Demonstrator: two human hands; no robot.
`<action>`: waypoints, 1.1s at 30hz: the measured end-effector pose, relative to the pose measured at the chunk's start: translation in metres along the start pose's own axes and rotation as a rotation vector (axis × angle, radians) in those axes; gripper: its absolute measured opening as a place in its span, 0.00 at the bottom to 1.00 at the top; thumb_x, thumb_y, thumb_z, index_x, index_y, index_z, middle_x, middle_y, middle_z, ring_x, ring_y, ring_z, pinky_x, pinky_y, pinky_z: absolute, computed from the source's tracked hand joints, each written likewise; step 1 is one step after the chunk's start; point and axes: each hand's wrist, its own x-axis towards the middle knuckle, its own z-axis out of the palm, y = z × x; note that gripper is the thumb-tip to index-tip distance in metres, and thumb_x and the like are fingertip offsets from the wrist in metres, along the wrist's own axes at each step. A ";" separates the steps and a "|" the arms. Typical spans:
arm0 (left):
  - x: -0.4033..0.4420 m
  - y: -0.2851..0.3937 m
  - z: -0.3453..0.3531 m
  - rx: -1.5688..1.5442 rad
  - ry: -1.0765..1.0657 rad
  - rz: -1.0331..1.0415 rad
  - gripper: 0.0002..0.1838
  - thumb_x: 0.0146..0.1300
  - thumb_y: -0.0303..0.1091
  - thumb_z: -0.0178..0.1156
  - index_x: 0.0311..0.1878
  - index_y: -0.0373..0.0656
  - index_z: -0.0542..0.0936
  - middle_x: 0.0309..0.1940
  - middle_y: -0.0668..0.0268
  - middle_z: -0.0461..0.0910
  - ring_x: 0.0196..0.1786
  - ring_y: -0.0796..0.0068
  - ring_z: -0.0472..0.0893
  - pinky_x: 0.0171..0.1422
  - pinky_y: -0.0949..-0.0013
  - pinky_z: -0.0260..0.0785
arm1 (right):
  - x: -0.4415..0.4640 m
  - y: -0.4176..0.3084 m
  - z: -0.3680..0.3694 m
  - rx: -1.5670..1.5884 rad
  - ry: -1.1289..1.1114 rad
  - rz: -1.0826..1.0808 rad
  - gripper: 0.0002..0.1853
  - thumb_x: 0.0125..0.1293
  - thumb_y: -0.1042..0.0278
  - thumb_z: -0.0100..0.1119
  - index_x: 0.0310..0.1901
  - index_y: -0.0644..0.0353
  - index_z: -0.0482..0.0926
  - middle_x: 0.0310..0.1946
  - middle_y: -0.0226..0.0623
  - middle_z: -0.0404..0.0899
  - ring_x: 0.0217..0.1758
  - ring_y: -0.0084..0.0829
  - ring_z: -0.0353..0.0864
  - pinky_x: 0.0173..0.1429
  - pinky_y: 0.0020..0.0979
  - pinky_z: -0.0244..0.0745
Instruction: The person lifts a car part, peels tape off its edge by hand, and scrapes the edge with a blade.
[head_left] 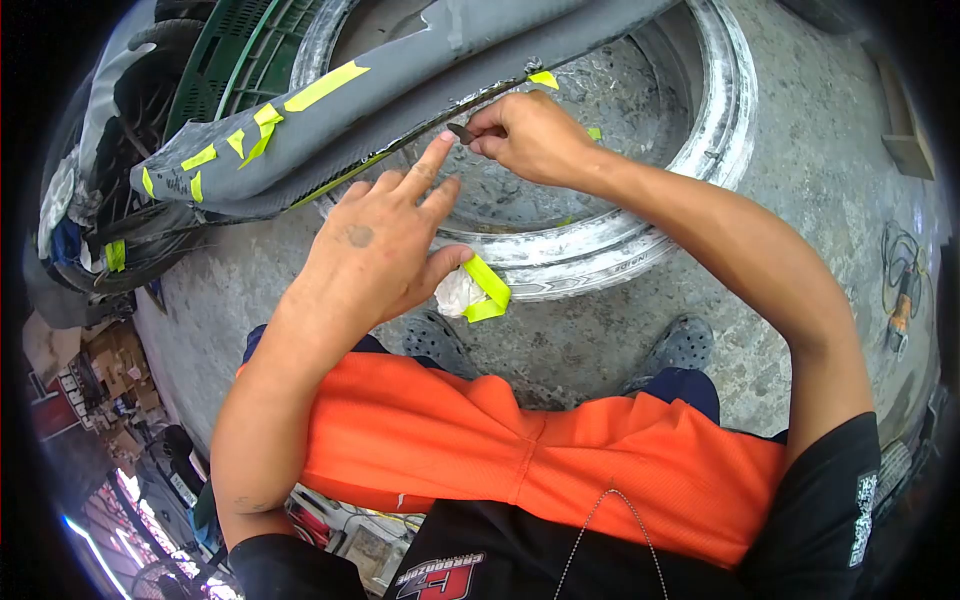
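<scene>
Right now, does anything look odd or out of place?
Yes: yellow tape is bent sharply at the left hand, unlike the long, flat strip on the panel. The tire also looks odd: it is patchy with white, perhaps residue.

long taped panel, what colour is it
The panel is mostly grey, clearest in the head view.

The right hand [525, 140] pinches a small dark flat piece [461, 132], near the left hand's [375, 240] index fingertip. Beyond both hands, a grey panel [330, 125] crosses above a tyre [728, 110].
</scene>
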 end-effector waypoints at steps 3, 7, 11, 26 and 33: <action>-0.001 0.000 0.001 -0.017 -0.008 -0.012 0.31 0.64 0.47 0.66 0.64 0.36 0.77 0.79 0.53 0.59 0.59 0.51 0.78 0.64 0.51 0.71 | 0.000 -0.003 -0.002 -0.010 0.002 -0.011 0.10 0.64 0.68 0.64 0.45 0.60 0.88 0.36 0.43 0.89 0.40 0.39 0.89 0.48 0.37 0.81; -0.001 0.000 0.002 0.005 0.008 -0.002 0.31 0.64 0.48 0.66 0.64 0.37 0.77 0.79 0.53 0.58 0.59 0.51 0.77 0.64 0.51 0.71 | 0.002 -0.001 -0.001 0.024 -0.010 -0.005 0.11 0.64 0.68 0.64 0.46 0.60 0.88 0.38 0.43 0.89 0.41 0.39 0.89 0.49 0.36 0.81; 0.001 -0.002 0.003 0.040 0.039 0.008 0.31 0.63 0.47 0.67 0.64 0.37 0.77 0.80 0.55 0.56 0.59 0.53 0.77 0.63 0.53 0.72 | 0.000 -0.008 -0.007 0.048 -0.075 0.056 0.12 0.66 0.66 0.64 0.48 0.60 0.87 0.40 0.44 0.89 0.44 0.39 0.89 0.51 0.37 0.81; 0.008 -0.010 0.002 0.135 -0.011 -0.033 0.37 0.56 0.54 0.70 0.66 0.47 0.78 0.81 0.62 0.57 0.56 0.59 0.78 0.61 0.56 0.71 | 0.012 0.015 0.017 0.376 -0.305 -0.067 0.07 0.65 0.70 0.65 0.43 0.61 0.86 0.37 0.39 0.88 0.44 0.33 0.87 0.50 0.37 0.79; 0.005 -0.009 -0.002 0.084 -0.039 -0.005 0.35 0.58 0.56 0.69 0.64 0.45 0.79 0.80 0.55 0.57 0.57 0.57 0.80 0.62 0.52 0.73 | 0.004 -0.004 -0.009 -0.245 -0.161 0.019 0.11 0.67 0.63 0.59 0.48 0.52 0.85 0.44 0.44 0.87 0.47 0.49 0.86 0.51 0.47 0.80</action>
